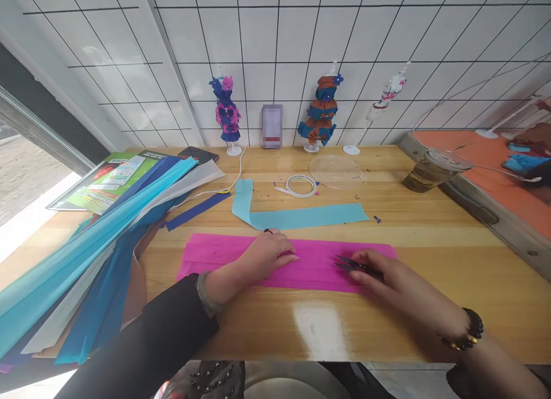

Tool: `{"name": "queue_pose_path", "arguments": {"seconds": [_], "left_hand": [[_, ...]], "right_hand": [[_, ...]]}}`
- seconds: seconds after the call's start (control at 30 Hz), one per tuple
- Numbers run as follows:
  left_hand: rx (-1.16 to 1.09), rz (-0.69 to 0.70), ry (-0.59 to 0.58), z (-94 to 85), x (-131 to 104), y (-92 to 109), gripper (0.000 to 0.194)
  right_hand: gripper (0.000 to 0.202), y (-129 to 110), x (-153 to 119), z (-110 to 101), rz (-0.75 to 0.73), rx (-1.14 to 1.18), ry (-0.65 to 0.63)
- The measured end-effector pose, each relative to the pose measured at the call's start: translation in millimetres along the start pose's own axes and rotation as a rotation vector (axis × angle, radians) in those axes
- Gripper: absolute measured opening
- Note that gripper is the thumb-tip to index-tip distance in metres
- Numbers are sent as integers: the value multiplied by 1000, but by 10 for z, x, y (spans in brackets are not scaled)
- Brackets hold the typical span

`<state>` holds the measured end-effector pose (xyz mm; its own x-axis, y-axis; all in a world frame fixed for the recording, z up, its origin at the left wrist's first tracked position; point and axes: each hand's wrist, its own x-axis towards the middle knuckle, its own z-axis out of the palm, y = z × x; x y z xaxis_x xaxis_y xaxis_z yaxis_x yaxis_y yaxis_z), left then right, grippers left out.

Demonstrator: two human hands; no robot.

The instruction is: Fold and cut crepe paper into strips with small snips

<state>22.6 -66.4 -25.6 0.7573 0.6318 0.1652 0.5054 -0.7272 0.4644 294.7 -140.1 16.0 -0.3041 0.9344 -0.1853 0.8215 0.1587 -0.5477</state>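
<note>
A folded bright pink sheet [318,255] lies across the table near its front edge. My left hand [269,254] rests on the middle of this sheet, its fingers bent and close together; whether anything is between them is hidden. My right hand [374,268] is closed on small dark scissors [348,263] over the right part of the sheet, with the blades slightly apart and pointing left. Just behind the pink sheet lies a light blue strip [305,216], its left end turned upward. A dark blue strip [198,211] is farther left.
Long blue and white sheets [99,232] cover the left side. A tape roll [301,186], a clear lid [336,171] and a phone [272,127] are behind. Decorated stands [318,117] line the wall. A cup [434,170] is at right.
</note>
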Motion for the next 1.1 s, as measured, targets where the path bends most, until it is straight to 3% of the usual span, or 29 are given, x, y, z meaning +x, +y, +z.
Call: {"name": "queue_pose_path", "arguments": {"seconds": [0.13,0.43,0.63,0.83,1.1], "left_hand": [[2,6,-1,10,-4,-9,31],[-7,9,10,-6,-8,-7,30],[-36,16,12,-13,4,-11,29],[-85,-4,15,-23,3,-13,25],[-100,-21,12,-40,14,-4,24]], "right_hand": [[35,-19,11,60,-57,-59,-57],[30,32,107,114,-259,-209,56],[31,10,179,133,-276,-213,18],[30,32,226,155,-305,-203,77],[30,-43,310,115,-350,-173,-11]]}}
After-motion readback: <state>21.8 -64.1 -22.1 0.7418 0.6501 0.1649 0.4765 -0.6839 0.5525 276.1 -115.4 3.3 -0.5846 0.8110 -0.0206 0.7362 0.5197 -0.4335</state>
